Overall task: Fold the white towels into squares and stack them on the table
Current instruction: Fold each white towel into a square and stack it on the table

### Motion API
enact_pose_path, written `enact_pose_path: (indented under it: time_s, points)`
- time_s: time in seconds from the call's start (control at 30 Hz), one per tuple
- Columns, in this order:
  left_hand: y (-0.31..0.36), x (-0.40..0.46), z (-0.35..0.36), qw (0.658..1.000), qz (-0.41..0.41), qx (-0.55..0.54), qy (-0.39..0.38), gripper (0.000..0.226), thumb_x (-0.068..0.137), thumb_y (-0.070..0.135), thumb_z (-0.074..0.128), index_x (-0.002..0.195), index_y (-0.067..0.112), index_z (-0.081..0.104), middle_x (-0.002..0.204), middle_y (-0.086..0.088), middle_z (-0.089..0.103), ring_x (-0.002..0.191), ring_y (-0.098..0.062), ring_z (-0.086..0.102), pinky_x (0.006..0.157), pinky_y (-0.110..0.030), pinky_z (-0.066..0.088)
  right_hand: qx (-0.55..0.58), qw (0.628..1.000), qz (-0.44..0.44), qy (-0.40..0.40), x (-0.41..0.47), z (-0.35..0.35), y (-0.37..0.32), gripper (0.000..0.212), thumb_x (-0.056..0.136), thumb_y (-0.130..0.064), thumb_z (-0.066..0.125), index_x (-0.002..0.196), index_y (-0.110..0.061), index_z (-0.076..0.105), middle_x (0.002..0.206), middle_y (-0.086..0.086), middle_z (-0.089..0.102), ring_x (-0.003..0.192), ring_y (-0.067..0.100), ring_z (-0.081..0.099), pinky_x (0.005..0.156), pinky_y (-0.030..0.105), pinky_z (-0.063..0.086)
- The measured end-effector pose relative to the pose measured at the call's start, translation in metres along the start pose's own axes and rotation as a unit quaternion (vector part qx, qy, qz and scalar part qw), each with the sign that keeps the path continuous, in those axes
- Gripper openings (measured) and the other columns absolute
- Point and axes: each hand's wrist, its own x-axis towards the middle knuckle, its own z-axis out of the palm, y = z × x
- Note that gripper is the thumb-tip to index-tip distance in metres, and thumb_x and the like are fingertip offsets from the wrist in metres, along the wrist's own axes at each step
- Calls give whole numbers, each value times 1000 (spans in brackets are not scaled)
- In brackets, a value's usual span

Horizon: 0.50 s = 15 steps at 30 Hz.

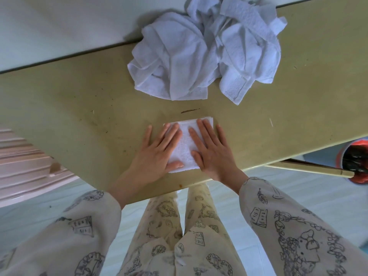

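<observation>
A folded white towel [185,144] lies as a small square near the front edge of the beige table [79,108]. My left hand [159,152] rests flat on its left half, fingers spread, thumb on the cloth. My right hand [211,150] presses flat on its right half. Neither hand grips anything. At the far side of the table sits a crumpled pile of white towels [207,54], well apart from both hands.
The table's far edge meets a pale wall [59,26]. A pink ribbed object [25,166] stands at the left below the table. A container with red and dark contents [356,160] sits at the right beside a table bar. My patterned trousers show below.
</observation>
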Motion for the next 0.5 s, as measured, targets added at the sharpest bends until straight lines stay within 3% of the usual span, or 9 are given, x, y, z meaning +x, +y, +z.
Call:
enact_pose_path:
  time_s: [0.13, 0.27, 0.33, 0.4, 0.5]
  points:
    - [3, 0, -4, 1000, -3, -2, -6, 87, 82, 67, 29, 145, 9, 17, 155, -9, 14, 142, -26, 13, 110, -57, 14, -10, 999, 12, -45, 1, -10, -3, 57, 97, -39, 26, 146, -12, 21, 154, 15, 20, 143, 25, 10, 114, 51, 9]
    - [14, -4, -15, 997, -39, -35, 64, 73, 80, 55, 45, 137, 10, 38, 149, -8, 34, 135, -28, 36, 105, -53, 30, 51, 998, 47, -12, 0, -22, -7, 52, 92, -32, 35, 139, -11, 37, 150, 13, 32, 140, 23, 20, 113, 49, 13]
    - [21, -6, -20, 990, -70, -39, 116, 54, 83, 47, 46, 123, 11, 52, 136, -6, 50, 121, -26, 51, 99, -47, 39, 94, 985, 133, 56, -4, -30, -11, 47, 89, -27, 43, 132, -7, 46, 140, 15, 45, 131, 29, 38, 109, 49, 28]
    - [26, -10, -20, 980, -107, -37, 163, 39, 86, 42, 42, 109, 15, 59, 117, -3, 61, 100, -23, 61, 90, -41, 40, 161, 944, 264, 113, -7, -37, -17, 41, 87, -21, 53, 125, -5, 53, 126, 15, 54, 116, 34, 49, 98, 47, 38]
    - [28, -7, -18, 962, -171, -55, 208, 21, 79, 30, 65, 94, 16, 61, 91, -3, 63, 76, -23, 62, 76, -37, 38, 220, 899, 373, 62, -8, -41, -24, 34, 87, -23, 60, 117, -9, 58, 116, 11, 54, 110, 30, 48, 94, 40, 35]
